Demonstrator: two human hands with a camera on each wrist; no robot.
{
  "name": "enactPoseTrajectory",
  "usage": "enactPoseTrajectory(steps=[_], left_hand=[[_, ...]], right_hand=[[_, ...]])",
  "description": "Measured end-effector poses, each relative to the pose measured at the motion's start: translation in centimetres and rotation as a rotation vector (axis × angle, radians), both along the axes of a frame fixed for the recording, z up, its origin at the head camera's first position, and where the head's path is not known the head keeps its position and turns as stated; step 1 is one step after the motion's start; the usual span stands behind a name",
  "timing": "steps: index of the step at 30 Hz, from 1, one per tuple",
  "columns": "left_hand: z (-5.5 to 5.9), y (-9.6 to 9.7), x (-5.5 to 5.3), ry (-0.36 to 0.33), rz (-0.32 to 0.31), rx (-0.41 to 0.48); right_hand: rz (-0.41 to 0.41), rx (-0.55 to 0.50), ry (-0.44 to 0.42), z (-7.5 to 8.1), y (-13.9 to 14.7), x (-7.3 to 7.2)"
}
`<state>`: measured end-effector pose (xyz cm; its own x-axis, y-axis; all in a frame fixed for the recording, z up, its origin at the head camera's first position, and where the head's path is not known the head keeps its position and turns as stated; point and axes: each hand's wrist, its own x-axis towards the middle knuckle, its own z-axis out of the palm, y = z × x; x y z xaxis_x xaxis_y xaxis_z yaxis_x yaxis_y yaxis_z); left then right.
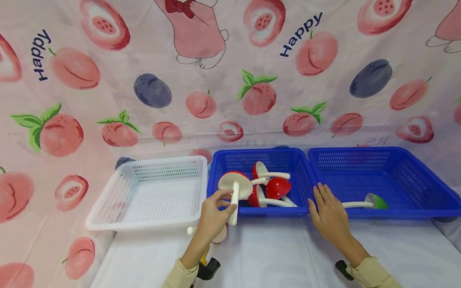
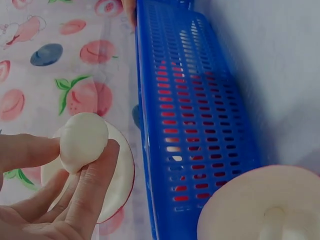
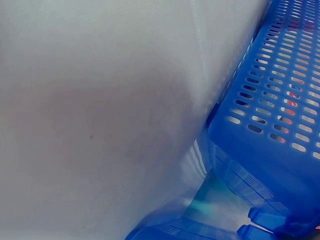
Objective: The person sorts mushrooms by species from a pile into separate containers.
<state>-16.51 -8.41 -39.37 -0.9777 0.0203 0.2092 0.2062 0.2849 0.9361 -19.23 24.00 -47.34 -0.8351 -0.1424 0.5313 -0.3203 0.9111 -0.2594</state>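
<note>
My left hand (image 1: 212,216) pinches the white stem of a red-capped toy mushroom (image 1: 230,183) between thumb and fingers. Its pale underside faces me, at the left front of the middle blue basket (image 1: 259,212). In the left wrist view the stem's end (image 2: 84,140) shows between my fingertips. Several more red toy mushrooms (image 1: 278,188) lie inside that basket. My right hand (image 1: 329,216) has its fingers extended over the front corner where the two blue baskets meet. Beside it, a green-capped toy mushroom (image 1: 376,202) lies in the right blue basket (image 1: 396,214).
On the left stands a white basket (image 1: 144,225). Another toy mushroom (image 1: 219,235) lies on the white tabletop (image 1: 266,256), partly hidden behind my left wrist. A fruit-print cloth (image 1: 216,80) hangs right behind the baskets.
</note>
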Motion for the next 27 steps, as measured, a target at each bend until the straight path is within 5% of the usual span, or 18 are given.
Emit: enactPoseTrajectory(steps=[20,27], left_hand=[[-0.7,0.5,-7.8,-0.019,0.141,-0.095],[-0.9,0.5,-9.5,-0.032,0.188,-0.110]], right_hand=[[-0.011,0.007,0.024,0.2,0.1,0.1],[-0.007,0.021,0.055,0.0,0.0,0.0]])
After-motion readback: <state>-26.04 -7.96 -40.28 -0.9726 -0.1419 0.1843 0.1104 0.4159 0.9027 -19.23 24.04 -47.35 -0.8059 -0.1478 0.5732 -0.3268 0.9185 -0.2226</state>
